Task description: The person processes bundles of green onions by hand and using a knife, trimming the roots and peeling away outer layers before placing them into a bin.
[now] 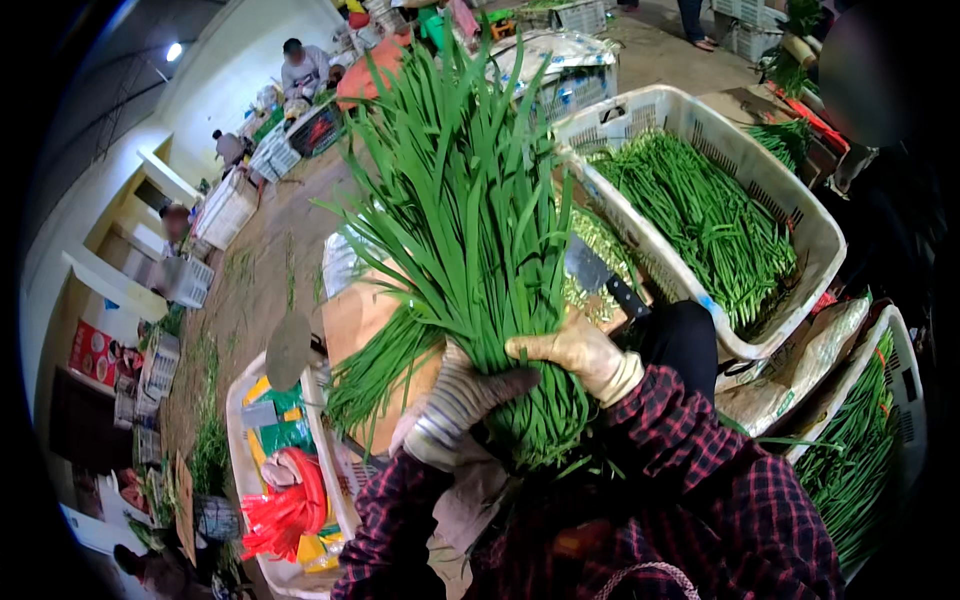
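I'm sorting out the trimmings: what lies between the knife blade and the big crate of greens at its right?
Chopped pale-green bits lie between the knife blade and the crate, as the head view shows.

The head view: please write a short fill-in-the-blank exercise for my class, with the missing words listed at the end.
1. The left hand wears a glove patterned with ____.
2. Both it and the right hand grip a leafy bunch coloured ____.
3. The knife has a handle coloured ____.
4. The red strips lie in a white crate on the picture's ____ side.

Missing words: stripes; green; black; left.
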Demonstrator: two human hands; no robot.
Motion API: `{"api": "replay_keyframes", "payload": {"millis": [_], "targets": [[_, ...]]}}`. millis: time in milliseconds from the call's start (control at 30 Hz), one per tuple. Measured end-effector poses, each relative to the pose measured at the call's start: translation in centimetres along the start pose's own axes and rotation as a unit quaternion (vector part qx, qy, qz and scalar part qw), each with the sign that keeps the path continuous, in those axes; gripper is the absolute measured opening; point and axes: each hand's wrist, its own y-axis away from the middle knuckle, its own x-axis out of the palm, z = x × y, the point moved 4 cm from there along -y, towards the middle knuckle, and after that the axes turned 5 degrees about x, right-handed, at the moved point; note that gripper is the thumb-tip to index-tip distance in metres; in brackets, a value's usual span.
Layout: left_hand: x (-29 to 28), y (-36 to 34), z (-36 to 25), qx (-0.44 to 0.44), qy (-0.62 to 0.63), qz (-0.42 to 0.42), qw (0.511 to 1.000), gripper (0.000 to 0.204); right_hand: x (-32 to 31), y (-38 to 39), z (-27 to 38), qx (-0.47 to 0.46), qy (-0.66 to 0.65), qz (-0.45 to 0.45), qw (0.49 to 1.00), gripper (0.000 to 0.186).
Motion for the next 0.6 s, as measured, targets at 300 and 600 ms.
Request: {"api": "replay_keyframes", "payload": {"millis": [300,600], "targets": [[-4.2,-4.6,-9.0,0.062,0.102,-0.059,0.991,0.043,0.9,-4.3,13.8,-0.127,-0.008,-0.005,0.992,0.042],[-6.0,-5.7,-0.4,0.124,-0.154,0.038,0.979,0.029,-2.6,-8.0,8.1,-0.103,0.291,-0.045,0.95,0.073]]}}
